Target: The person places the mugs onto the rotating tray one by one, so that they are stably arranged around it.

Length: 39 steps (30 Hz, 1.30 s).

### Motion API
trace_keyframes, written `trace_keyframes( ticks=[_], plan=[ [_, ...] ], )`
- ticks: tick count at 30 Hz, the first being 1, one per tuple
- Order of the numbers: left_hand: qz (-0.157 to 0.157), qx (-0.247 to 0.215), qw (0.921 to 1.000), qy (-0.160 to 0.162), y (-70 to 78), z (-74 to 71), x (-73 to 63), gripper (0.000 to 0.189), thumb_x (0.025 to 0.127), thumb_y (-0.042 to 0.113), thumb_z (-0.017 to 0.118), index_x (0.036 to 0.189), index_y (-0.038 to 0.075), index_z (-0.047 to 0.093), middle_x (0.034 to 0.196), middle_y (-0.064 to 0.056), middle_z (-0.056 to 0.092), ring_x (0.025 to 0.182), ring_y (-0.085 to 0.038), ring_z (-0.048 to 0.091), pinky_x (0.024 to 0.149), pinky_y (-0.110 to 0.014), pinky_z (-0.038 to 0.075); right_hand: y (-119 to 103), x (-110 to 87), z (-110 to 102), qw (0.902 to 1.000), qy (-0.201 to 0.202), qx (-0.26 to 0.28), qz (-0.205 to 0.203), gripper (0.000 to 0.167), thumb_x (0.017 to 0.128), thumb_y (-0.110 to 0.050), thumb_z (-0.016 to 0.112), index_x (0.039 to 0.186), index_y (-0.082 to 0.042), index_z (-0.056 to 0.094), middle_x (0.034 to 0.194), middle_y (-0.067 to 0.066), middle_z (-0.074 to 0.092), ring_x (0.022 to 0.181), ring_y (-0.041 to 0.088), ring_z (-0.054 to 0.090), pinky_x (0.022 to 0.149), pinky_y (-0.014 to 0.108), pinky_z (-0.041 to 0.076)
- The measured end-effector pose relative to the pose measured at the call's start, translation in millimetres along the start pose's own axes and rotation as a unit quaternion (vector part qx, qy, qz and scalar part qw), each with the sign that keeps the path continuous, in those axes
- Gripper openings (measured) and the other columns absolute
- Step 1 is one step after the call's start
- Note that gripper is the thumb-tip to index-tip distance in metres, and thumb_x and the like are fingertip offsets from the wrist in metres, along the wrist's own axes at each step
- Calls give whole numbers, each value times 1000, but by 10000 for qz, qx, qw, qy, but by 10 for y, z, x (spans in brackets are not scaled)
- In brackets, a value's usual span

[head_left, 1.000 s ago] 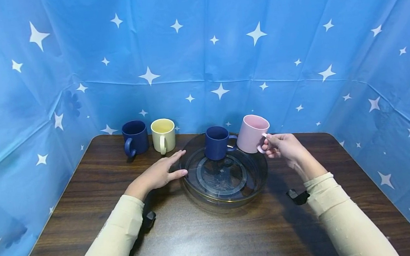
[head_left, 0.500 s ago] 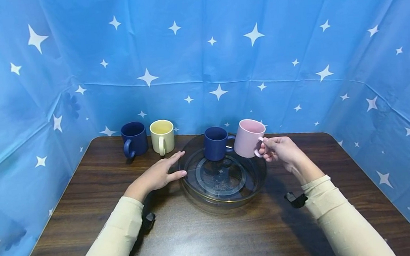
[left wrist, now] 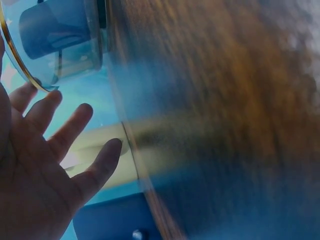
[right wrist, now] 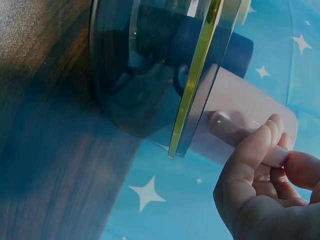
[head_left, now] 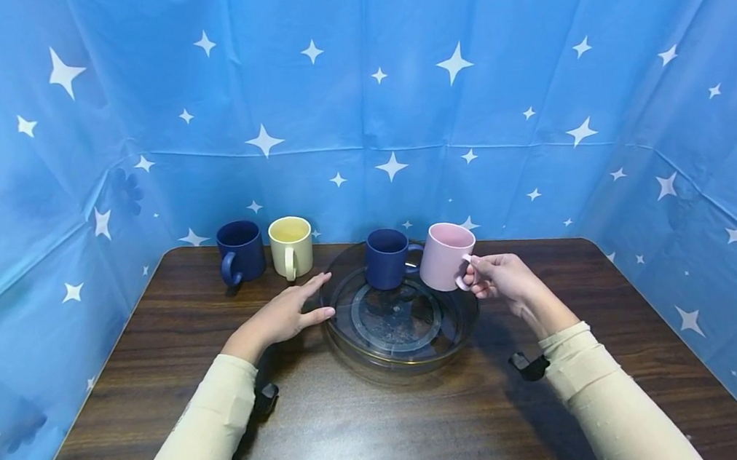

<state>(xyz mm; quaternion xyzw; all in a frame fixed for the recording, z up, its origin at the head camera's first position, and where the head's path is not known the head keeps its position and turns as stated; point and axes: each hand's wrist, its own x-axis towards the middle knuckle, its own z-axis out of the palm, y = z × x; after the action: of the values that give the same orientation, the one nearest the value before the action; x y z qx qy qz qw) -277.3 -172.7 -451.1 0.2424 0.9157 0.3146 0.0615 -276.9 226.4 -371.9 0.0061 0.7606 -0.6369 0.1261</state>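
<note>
In the head view, a round glass bowl [head_left: 398, 361] sits on the wood-grained desk [head_left: 386, 433], a blue mug [head_left: 386, 261] standing in it. At the bowl's far right, the right hand [head_left: 508, 283] pinches the slightly tilted pink mug [head_left: 441, 262] by its handle [head_left: 462, 284]. A second blue mug [head_left: 245, 252] and a yellow mug [head_left: 291, 248] stand beyond the left hand [head_left: 280, 314]. From the left wrist, that hand's fingers [left wrist: 69, 130] spread wide by the gold-toned rim [left wrist: 20, 62]. From the right wrist, curled fingers grip the smooth handle; the pink mug's lower part shows through the glass.
</note>
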Motion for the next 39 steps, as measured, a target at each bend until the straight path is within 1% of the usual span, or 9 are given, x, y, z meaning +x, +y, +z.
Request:
trace_keyframes(
  ticks=[5,8,11,14,17,24,33,36,39],
  plan=[
    [2,-14,10000,-6,14,-3,-11,74,102,44,59,161,12,28,165,-16,28,145,-46,32,116,-63,26,20,-17,32,10000,-18,-32,18,30,110,-15,45,100,10,59,77,1,67,61,6,59,60,20,55],
    [16,-28,10000,-6,26,-7,-18,74,102,43,59,161,11,28,165,-17,28,145,-46,33,116,-63,26,30,-25,55,10000,-13,20,24,31,110,-13,44,100,11,60,76,2,68,61,6,60,60,21,56],
    [17,-27,10000,-9,35,-8,-21,74,102,43,59,161,11,28,165,-17,28,145,-46,32,116,-64,26,42,-26,72,9999,-43,98,50,31,110,-12,43,98,12,58,74,2,69,59,6,60,59,21,56],
    [1,-21,10000,-8,39,-8,-18,74,102,43,59,161,11,28,165,-16,27,145,-46,32,116,-64,26,53,-18,92,9999,-27,119,77,31,110,-12,43,100,14,57,74,3,68,59,6,60,58,20,56],
    [-21,-12,10000,-23,35,-10,-11,74,102,44,59,161,12,27,165,-16,26,146,-46,32,116,-64,26,59,-15,116,10000,-26,46,72,32,110,-12,42,103,16,55,75,3,67,59,6,59,59,20,56],
    [31,-9,10000,-36,27,-22,-2,74,102,44,59,161,11,27,166,-16,26,146,-45,32,116,-63,26,103,6,150,9999,10,-129,90,33,110,-13,42,99,14,56,76,4,67,60,7,60,60,20,56],
    [90,-15,10000,-12,23,-22,1,74,102,43,59,161,11,27,165,-17,26,146,-45,31,117,-63,25,115,0,173,9994,197,-220,163,36,111,-14,42,111,19,57,79,5,64,61,7,59,60,21,56],
    [93,-19,10000,-9,28,-18,-3,74,102,43,59,161,11,27,165,-17,26,146,-45,31,117,-63,25,132,3,187,9992,201,-289,201,36,110,-14,42,110,19,57,80,5,64,61,8,59,60,21,56],
    [85,-30,10000,-3,33,-16,-12,74,102,42,60,161,11,27,165,-17,27,146,-45,31,116,-62,26,145,6,208,9988,237,-382,216,35,110,-13,43,106,18,59,79,5,65,62,8,59,60,21,56]
  ],
)
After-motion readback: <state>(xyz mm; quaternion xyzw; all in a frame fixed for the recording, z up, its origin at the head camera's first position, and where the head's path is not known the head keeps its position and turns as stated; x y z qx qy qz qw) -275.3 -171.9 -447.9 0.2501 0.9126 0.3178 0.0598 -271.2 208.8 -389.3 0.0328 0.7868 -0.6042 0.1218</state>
